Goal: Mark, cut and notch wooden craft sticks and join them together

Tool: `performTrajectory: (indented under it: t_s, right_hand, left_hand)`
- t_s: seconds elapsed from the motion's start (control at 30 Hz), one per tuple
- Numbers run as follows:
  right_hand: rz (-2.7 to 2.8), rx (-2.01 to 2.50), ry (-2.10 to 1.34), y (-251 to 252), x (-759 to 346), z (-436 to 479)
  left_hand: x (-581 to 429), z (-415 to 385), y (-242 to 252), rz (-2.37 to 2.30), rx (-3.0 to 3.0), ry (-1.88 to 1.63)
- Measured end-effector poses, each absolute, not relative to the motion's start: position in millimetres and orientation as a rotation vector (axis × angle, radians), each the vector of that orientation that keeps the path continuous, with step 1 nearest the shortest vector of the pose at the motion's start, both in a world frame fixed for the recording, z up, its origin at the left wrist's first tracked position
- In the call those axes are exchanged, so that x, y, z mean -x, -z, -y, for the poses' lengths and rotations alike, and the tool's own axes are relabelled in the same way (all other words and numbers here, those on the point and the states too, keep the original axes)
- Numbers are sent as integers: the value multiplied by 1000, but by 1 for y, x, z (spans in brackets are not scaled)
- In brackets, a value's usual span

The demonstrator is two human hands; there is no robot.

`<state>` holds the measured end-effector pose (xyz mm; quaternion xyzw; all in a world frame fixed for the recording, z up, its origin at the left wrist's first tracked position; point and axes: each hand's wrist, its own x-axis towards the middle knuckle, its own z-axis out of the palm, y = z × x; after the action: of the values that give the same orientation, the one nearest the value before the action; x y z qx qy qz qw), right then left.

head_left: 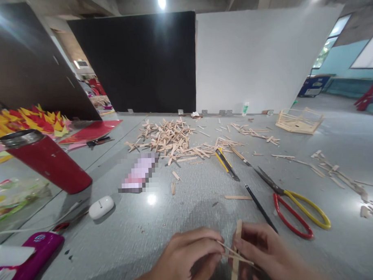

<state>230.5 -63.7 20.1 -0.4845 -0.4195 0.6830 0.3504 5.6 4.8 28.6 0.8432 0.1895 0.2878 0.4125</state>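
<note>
At the bottom of the view, both hands meet over several thin wooden craft sticks. My left hand (193, 252) pinches the end of a narrow stick between thumb and fingers. My right hand (263, 249) is closed around a wider upright craft stick (239, 228), which the narrow sticks cross. Whether the sticks are joined is too small to tell. Just beyond my right hand lie a black pencil-like rod (260, 209) and scissors (294, 205) with one red and one yellow handle. A loose craft stick (238, 197) rests on the table ahead of the hands.
A heap of craft sticks (168, 136) spreads across the table. A yellow cutter (225, 163), a phone (140, 172), a white case (101, 207), a red flask (49, 161) and a purple glue-gun-like tool (40, 255) lie around. A stick frame (300, 125) stands back right.
</note>
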Motion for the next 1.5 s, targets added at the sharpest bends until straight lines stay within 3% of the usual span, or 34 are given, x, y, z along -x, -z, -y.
performTrajectory:
  t_s: [0.23, 0.5, 1.17, 1.5]
  right_hand:
    - [988, 1208, -1649, -20, -229, 60]
    - [959, 1098, -1561, -17, -226, 61]
    - [922, 1187, -1510, -11, -227, 61]
    - [993, 1184, -1551, -16, -227, 60]
  left_hand:
    - [-4, -4, -26, -631, -1943, -790]
    - [-14, 3, -36, -553, -1280, -545]
    - [-11, -5, -36, -733, -1354, -662]
    - [-14, 2, -34, -634, -1387, -547]
